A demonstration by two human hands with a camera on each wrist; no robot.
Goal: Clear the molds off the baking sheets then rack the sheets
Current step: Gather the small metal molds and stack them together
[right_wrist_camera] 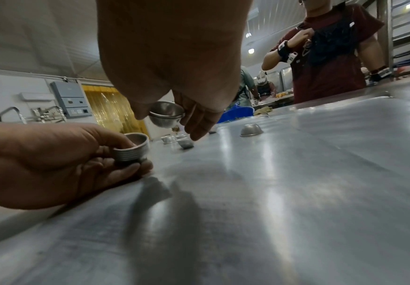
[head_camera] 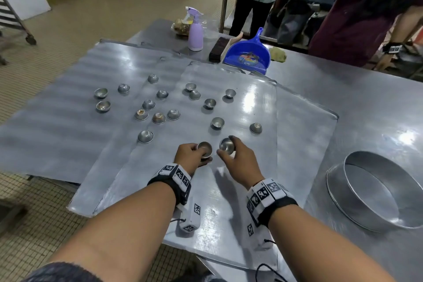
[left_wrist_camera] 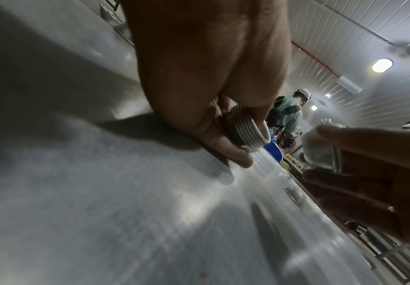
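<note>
clearing is under way: left hand grips a nested stack of cups, right hand pinches a couple more cups. loose cups lie from 10 to 1 o'clock on the sheets. next, probably nesting both stacks together.

Small round metal molds lie scattered over two flat grey baking sheets that overlap on the table; some stand open side up, others are turned over. One nested stack of molds is held just above the near sheet, and beside it a second, smaller stack is held tilted
</note>
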